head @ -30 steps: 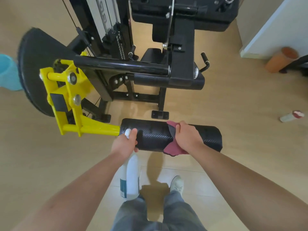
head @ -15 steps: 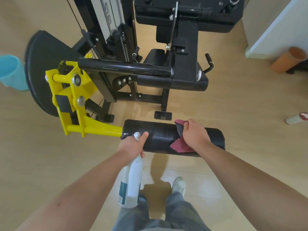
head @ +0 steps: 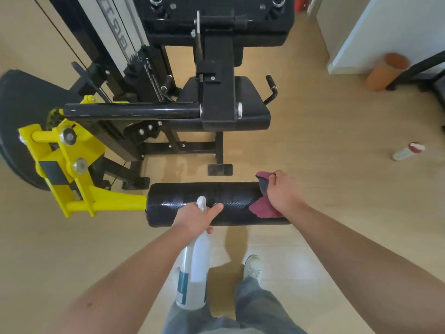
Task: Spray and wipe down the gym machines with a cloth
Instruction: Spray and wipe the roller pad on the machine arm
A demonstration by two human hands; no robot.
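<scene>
My left hand (head: 197, 216) grips the neck of the spray bottle (head: 193, 273), fingers curled round it, thumb stretched forward and touching the black pad (head: 187, 201). The bottle hangs down from my fist toward my legs, its white nozzle poking up above my knuckles against the pad. My right hand (head: 281, 191) holds the red cloth (head: 261, 209), fingers curled over it and pressing it onto the right end of the pad; 1 corner of the cloth sticks up past my fingertips, another spreads out under my palm. The pad lies level across in front of me, fixed at its left end to the yellow arm (head: 113, 204) of the machine. Behind it sits the black seat (head: 252, 92). On the floor to the right lie a small bottle (head: 407, 151) and, further back, an orange tube (head: 387, 71). My 1 visible shoe (head: 252, 266) is below the pad.
</scene>
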